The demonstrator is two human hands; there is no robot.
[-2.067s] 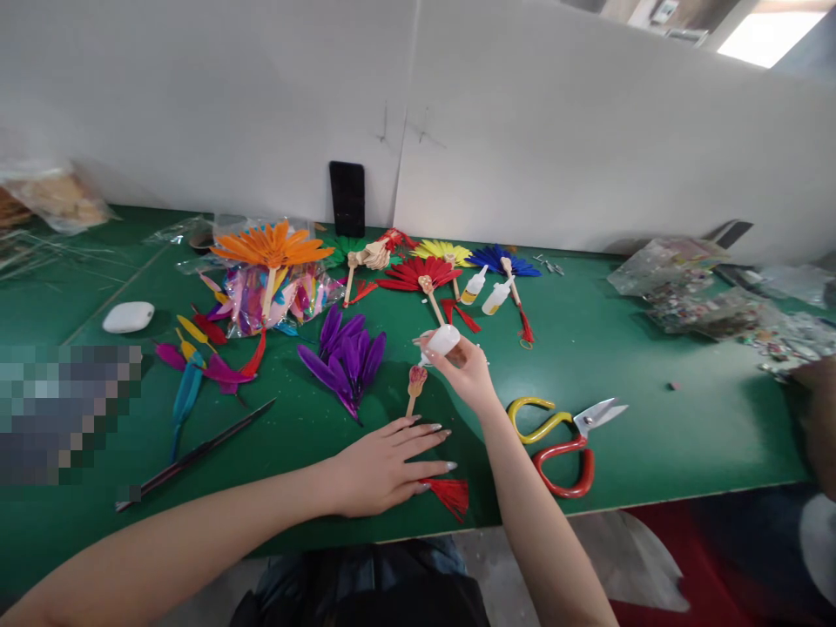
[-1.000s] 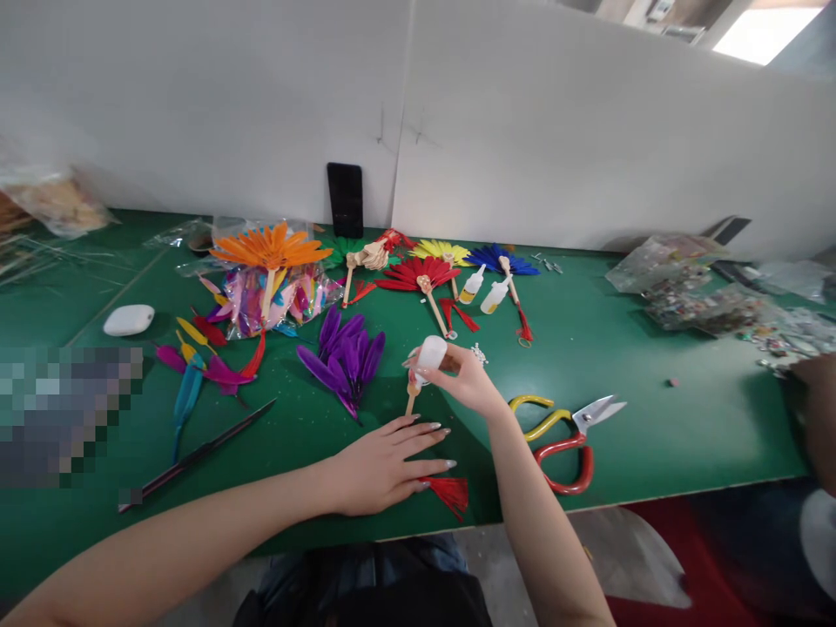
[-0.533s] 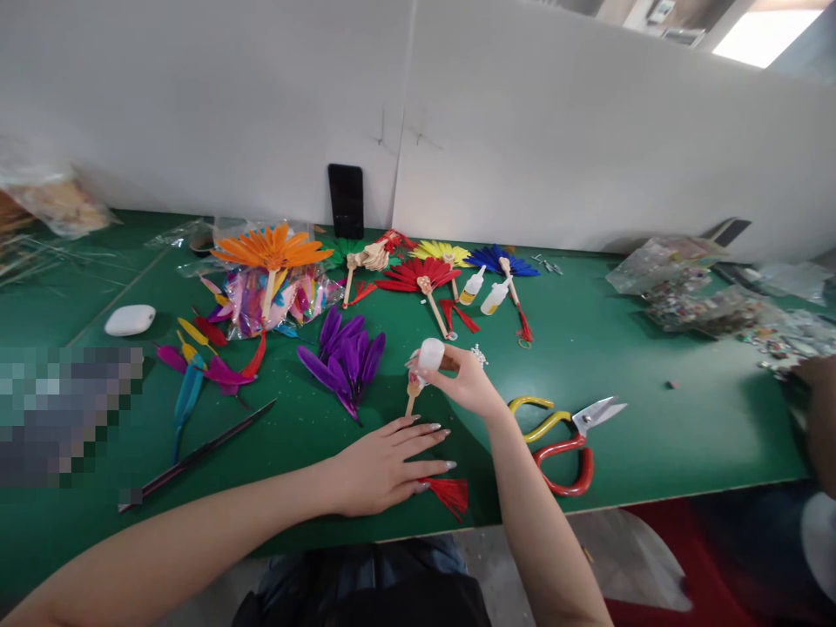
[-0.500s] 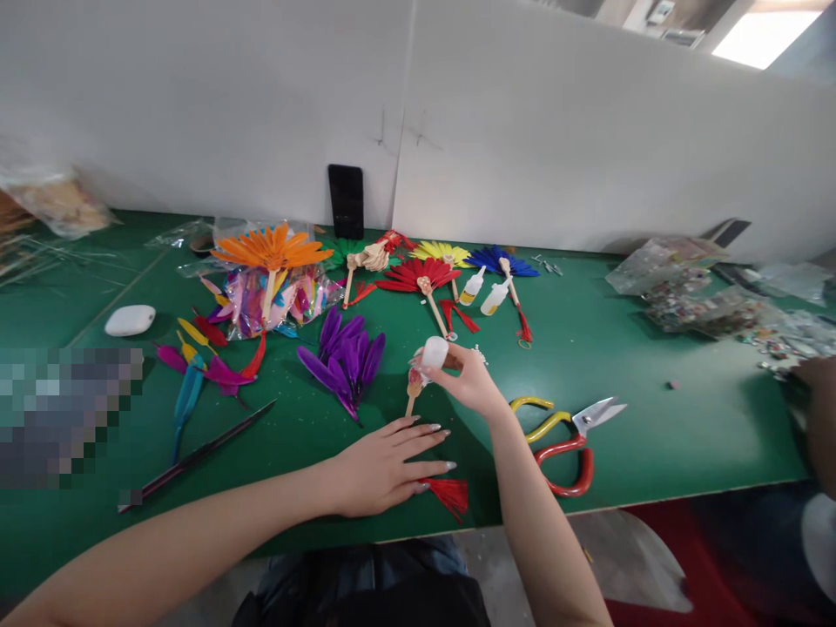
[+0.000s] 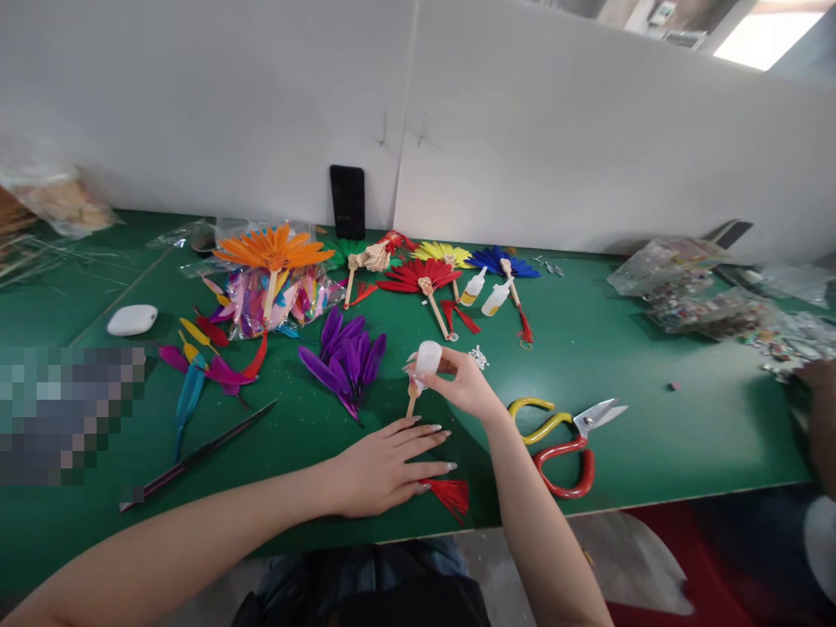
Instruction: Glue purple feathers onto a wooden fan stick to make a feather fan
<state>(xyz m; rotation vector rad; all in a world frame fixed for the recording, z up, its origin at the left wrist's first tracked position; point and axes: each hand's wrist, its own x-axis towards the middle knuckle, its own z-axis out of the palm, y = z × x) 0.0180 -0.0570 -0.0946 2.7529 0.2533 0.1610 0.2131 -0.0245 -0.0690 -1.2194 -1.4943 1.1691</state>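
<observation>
My left hand (image 5: 385, 466) lies flat on the green table with its fingers stretched out, over the lower part of a wooden fan handle (image 5: 411, 404). A red tassel (image 5: 452, 496) sticks out from under its fingertips. In my right hand (image 5: 465, 383) is a small white glue bottle (image 5: 428, 359), tipped upside down over the handle's wide top end. The fingers and bottle partly hide that end. Just left of the handle lies a bunch of purple feathers (image 5: 346, 357). A little pile of white beads (image 5: 479, 357) sits beyond my right hand.
Scissors (image 5: 565, 444) with yellow and red grips lie right of my forearm. Feather fans in red (image 5: 421, 277), orange (image 5: 273, 250) and blue (image 5: 500, 261) stand behind, by two glue bottles (image 5: 495, 298). Tweezers (image 5: 196, 457) lie left. A person's arm (image 5: 821, 418) shows at the right edge.
My right hand has shifted slightly left with the glue bottle, and more of the white beads shows. My left hand has stayed in place.
</observation>
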